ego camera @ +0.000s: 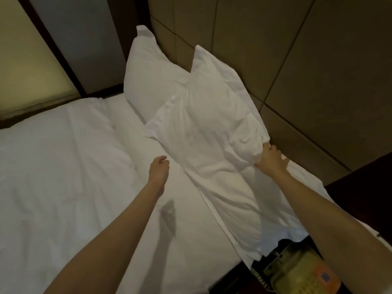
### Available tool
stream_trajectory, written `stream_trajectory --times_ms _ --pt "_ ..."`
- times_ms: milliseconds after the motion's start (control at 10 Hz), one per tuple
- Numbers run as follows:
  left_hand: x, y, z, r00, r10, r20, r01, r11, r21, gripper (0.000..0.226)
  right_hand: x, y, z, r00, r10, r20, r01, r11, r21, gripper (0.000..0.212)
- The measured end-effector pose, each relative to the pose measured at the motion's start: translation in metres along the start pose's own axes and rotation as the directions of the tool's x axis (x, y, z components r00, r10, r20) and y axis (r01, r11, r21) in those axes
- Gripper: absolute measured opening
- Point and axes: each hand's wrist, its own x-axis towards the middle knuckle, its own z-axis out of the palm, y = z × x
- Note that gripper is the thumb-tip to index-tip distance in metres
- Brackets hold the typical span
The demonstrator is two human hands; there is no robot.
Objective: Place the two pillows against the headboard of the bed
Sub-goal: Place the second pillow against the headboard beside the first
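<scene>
Two white pillows lie at the head of the bed. The far pillow [150, 75] leans upright against the brown panelled headboard [265, 49]. The near pillow [212, 145] overlaps it, tilted, with its top edge near the headboard and its lower end hanging over the bed's right edge. My right hand [270, 159] grips the near pillow's upper right side next to the headboard. My left hand [159, 170] hovers over the white sheet [63, 166] just left of the near pillow, fingers loosely curled, holding nothing.
A dark nightstand [360, 194] stands at the right with a beige telephone [297, 272] below the pillow's overhanging end. A dark-framed panelled wall [42, 49] runs along the bed's far side.
</scene>
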Motion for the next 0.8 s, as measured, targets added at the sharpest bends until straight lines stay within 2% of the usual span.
stream_trajectory --times_ms 100,200,300,400,500,700,800 --pt "0.003 0.007 0.004 1.000 0.016 -0.005 -0.016 1.000 0.013 0.030 0.013 0.002 -0.006 0.977 -0.128 -0.171 0.130 0.992 0.002 0.037" --pt "0.003 0.017 0.012 0.999 0.044 0.008 -0.044 0.999 0.019 0.027 0.025 0.001 -0.042 0.930 -0.164 -0.328 0.211 0.971 0.114 0.024" --pt "0.003 0.028 0.023 0.994 0.098 0.039 -0.100 0.994 0.041 0.027 0.024 0.004 -0.064 0.874 -0.164 -0.458 0.242 0.963 0.118 0.019" --pt "-0.002 0.034 0.033 0.988 0.138 0.070 -0.143 0.987 0.075 0.030 0.015 0.010 -0.056 0.892 -0.125 -0.435 0.204 0.969 0.139 0.033" --pt "-0.009 0.032 0.038 0.981 0.153 0.118 -0.165 0.981 0.106 0.030 0.005 0.015 -0.035 0.934 -0.123 -0.334 0.172 0.978 0.121 0.033" --pt "-0.028 0.042 0.019 0.959 0.235 0.157 -0.257 0.957 0.137 0.029 -0.020 0.001 -0.041 0.933 -0.021 -0.360 0.156 0.924 0.349 0.024" --pt "-0.041 0.059 -0.002 0.942 0.285 0.179 -0.311 0.940 0.137 0.030 -0.039 -0.016 -0.056 0.934 0.016 -0.357 0.175 0.850 0.497 0.021"
